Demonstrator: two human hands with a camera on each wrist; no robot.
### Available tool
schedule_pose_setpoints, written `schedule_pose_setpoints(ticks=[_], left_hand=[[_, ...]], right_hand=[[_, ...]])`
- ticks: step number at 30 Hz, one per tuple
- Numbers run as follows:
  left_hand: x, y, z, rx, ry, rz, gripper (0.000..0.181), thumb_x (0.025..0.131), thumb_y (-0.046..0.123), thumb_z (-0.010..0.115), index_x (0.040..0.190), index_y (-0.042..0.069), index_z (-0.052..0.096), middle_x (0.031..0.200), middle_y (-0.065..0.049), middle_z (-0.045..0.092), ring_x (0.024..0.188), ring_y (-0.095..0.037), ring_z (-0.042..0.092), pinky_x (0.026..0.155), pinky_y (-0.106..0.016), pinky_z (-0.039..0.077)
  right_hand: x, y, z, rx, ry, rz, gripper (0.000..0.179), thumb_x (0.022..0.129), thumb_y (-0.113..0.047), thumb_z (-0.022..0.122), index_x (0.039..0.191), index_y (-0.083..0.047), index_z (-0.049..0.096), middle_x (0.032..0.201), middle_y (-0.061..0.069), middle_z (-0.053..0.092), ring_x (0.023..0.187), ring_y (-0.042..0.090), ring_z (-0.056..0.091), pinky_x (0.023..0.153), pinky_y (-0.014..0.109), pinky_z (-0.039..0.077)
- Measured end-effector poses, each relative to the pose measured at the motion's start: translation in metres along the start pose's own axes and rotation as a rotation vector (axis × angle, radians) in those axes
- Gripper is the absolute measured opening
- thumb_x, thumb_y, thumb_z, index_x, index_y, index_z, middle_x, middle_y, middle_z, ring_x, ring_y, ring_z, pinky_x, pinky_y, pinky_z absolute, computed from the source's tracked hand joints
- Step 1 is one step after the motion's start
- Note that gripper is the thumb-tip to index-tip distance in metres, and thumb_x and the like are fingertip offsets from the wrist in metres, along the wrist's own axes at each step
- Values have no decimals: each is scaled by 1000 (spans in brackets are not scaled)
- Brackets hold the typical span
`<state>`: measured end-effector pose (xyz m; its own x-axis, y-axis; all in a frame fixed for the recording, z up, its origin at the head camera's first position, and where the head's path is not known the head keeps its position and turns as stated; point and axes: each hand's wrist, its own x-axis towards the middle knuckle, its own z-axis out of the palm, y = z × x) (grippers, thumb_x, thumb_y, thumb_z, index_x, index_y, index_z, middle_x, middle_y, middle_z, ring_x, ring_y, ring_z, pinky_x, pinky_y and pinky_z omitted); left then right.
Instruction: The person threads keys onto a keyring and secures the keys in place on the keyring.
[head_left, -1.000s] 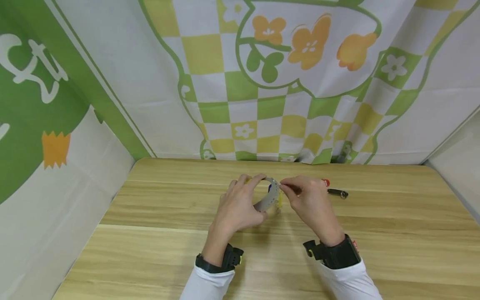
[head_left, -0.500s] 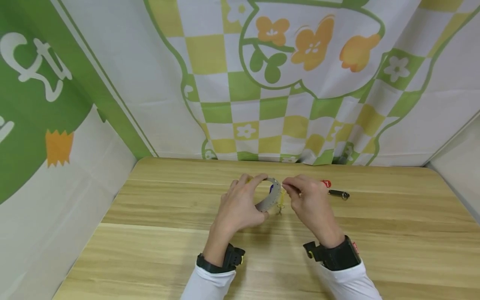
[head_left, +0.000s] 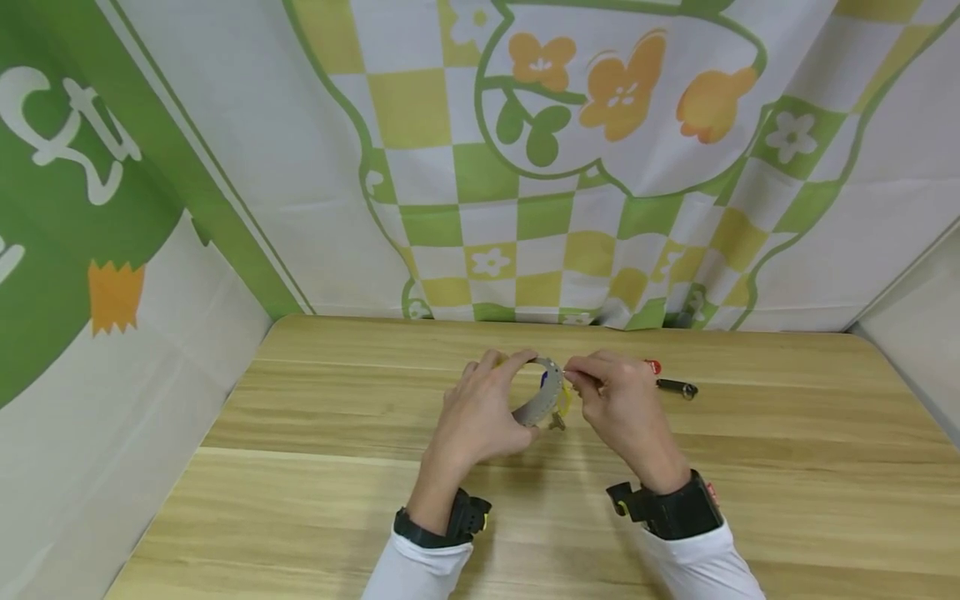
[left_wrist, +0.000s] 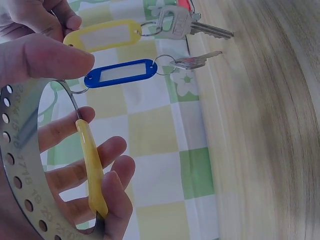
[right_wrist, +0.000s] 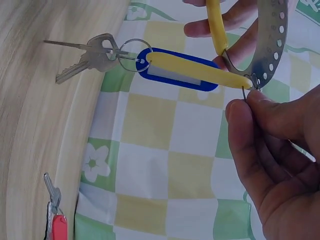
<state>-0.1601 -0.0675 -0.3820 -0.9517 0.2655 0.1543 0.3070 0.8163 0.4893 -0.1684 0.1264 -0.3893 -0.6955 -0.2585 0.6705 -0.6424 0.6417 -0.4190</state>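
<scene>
My left hand (head_left: 480,417) grips a metal key-holder ring (left_wrist: 25,165) with numbered holes along its edge and a yellow grip (left_wrist: 90,165). Close beside it, my right hand (head_left: 618,408) pinches a small wire ring (right_wrist: 244,93) between thumb and forefinger, right at the holder's edge. A yellow key tag (left_wrist: 102,34) hangs from that wire ring, with a silver key (left_wrist: 175,22) at its other end. Just below the left thumb, a blue key tag (left_wrist: 122,72) hangs from the holder with its own key (left_wrist: 190,62). Whether the yellow tag's wire passes through a hole, I cannot tell.
On the wooden table (head_left: 787,433), beyond my right hand, lie a red key tag (right_wrist: 59,227) with keys (right_wrist: 52,192) and a black strap-like piece with a metal ring (head_left: 677,388). A patterned curtain (head_left: 540,217) hangs behind the table's far edge.
Both hands stay at nearly the same place on the holder. The yellow tag and its key have swung and turned a little below the right fingertips.
</scene>
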Motion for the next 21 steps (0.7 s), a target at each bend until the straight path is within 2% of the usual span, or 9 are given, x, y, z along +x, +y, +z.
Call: schedule_pose_setpoints(ticks=[8,10,17,21], left_hand=[[-1,-1,-1,-1,-4,-2,87,66,31,87,147,29,53,130,-8,57,104,-30,57,70,-49,49],[-1,-1,-1,1,-2,-8,88,66,30,85,147,29,53,130,-7,57,103,-29,56,69,-47,48],[0,-1,-1,2,20,-40,88,65,29,80,149,30,51,132,-8,57,108,-31,56,70,-50,49],[0,0,-1,-3,24,-46,87,66,29,80,148,30,52,134,-8,57,110,-32,56,70,-51,49]], right_hand=[[0,2,2,-31,-4,-50,13,79,9,80,88,-2,78,77,6,69,65,14,65,57,31,51],[0,1,2,-28,-2,-37,13,80,7,80,89,-2,78,78,6,70,66,13,65,57,31,52],[0,-7,4,-34,37,83,11,84,6,77,94,2,77,82,10,74,68,15,68,59,33,55],[-1,-8,7,-57,56,72,9,84,6,77,91,2,77,80,11,73,66,18,68,57,35,54]])
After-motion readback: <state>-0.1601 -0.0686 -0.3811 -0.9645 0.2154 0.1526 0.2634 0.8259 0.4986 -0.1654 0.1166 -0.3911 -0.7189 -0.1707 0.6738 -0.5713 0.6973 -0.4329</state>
